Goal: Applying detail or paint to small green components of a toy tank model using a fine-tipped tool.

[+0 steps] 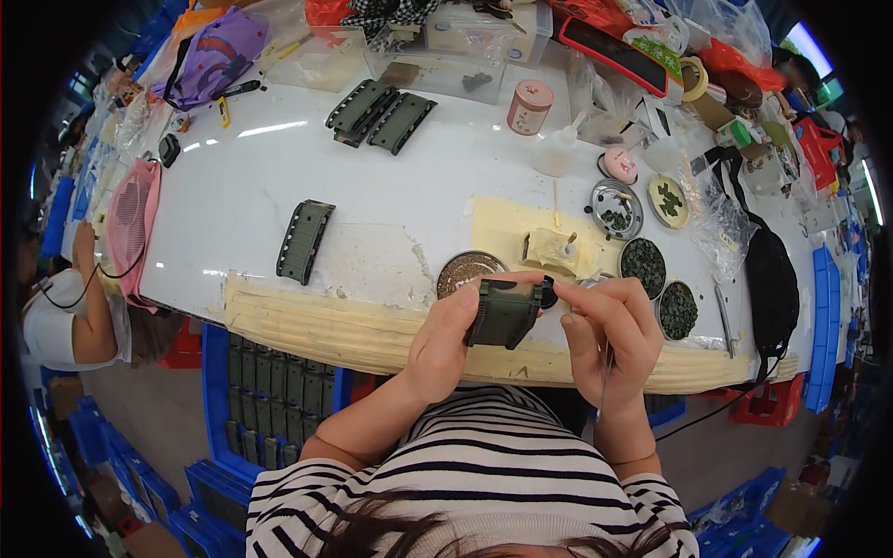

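Observation:
My left hand (439,344) is closed on a dark green curved plastic piece (505,314) with a ridged edge, held above the table's front edge. My right hand (621,330) is closed around a thin metal tool (606,379) that points down past the palm. At the piece's right end, the right thumb and fingertips are beside a small round black part (549,293); whether they grip it, I cannot tell. A similar green piece (305,242) lies on the table to the left. Farther back rest more green pieces (402,123).
Behind my hands are a dish of brown grains (470,268) and a yellow block (551,249). Tins of small dark green parts (643,267) stand to the right, with tweezers (725,321) nearby. A white squeeze bottle (557,153) and a pink tin (530,107) stand farther back. A blue crate (216,400) sits below.

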{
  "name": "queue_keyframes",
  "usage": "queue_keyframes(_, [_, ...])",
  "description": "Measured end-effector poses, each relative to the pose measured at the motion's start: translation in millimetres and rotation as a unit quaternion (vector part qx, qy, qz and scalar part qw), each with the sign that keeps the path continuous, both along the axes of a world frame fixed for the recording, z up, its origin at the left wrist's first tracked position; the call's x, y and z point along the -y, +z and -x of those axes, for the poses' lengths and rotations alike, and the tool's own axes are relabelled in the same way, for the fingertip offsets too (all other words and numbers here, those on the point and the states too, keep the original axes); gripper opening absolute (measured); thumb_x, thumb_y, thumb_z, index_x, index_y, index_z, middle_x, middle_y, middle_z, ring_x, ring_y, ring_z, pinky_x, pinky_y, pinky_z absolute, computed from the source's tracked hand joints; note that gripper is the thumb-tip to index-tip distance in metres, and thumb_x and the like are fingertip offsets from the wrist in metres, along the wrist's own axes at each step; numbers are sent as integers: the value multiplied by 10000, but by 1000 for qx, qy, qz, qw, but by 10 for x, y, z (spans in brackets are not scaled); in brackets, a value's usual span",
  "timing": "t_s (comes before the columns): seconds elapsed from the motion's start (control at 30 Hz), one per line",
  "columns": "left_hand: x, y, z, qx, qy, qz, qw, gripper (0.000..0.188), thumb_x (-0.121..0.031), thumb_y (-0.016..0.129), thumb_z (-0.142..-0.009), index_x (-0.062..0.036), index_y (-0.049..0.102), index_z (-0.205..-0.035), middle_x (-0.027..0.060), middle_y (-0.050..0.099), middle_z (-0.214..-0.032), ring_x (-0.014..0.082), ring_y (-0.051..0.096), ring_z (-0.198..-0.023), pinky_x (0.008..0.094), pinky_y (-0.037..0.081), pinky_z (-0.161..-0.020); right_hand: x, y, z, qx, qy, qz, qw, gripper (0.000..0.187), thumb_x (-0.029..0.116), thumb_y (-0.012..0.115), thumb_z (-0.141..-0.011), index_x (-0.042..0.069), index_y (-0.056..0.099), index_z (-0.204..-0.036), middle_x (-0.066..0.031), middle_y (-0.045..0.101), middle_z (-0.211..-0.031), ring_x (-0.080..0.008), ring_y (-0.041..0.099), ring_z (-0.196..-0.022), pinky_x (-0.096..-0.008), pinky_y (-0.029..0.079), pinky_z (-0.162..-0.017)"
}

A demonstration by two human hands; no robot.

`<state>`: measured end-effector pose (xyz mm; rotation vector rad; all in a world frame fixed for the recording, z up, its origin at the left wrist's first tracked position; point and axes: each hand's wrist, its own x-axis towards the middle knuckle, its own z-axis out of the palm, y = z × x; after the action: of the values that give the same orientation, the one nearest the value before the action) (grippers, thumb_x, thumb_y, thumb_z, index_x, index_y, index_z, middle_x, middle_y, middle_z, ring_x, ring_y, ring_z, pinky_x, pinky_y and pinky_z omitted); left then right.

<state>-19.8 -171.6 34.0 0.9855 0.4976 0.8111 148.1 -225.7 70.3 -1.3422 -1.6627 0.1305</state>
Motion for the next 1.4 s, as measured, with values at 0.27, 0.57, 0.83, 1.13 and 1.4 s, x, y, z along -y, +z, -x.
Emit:
queue_keyframes(0.27, [-3,-19,-3,-4,-7,12,1000,660,-430,191,-995,89,493,-1269,190,604,-1137,242,597,-1006,392,461,-933,127,60,-61,-69,-13,-12,997,624,553,363,-962,35,710,-995,-66,573,-781,-180,529,-662,-281,436,-571])
queue_keyframes(0.57, [6,-39,-2,-19,-26,18,999,670,-439,187,-995,92,501,-1256,181,626,-1078,236,600,-998,375,453,-930,192,153,-180,-71,37,-40,996,547,487,388,-948,49,713,-896,-63,592,-771,-194,551,-648,-393,535,-745])
queue_keyframes(0.83, [30,-80,-21,11,-29,5,999,583,-355,224,-1014,86,519,-1257,142,621,-1145,167,582,-1036,284,425,-946,71,235,32,-28,66,7,997,338,79,776,-637,17,702,-961,-72,615,-777,-238,592,-761,-362,496,-744])
queue_keyframes(1.13, [43,-21,3,-41,-63,-39,996,636,-379,199,-968,104,492,-1261,167,623,-1128,206,579,-1069,321,402,-974,-12,157,-12,11,118,-10,993,343,145,777,-650,49,710,-972,-38,597,-785,-210,550,-740,-344,447,-724])
queue_keyframes(1.4, [43,-46,0,-11,-56,-41,998,582,-348,226,-997,90,507,-1257,155,624,-1131,183,588,-1045,298,423,-949,-30,155,7,14,124,-7,992,329,135,773,-651,45,710,-961,-41,590,-776,-213,548,-733,-343,443,-713])
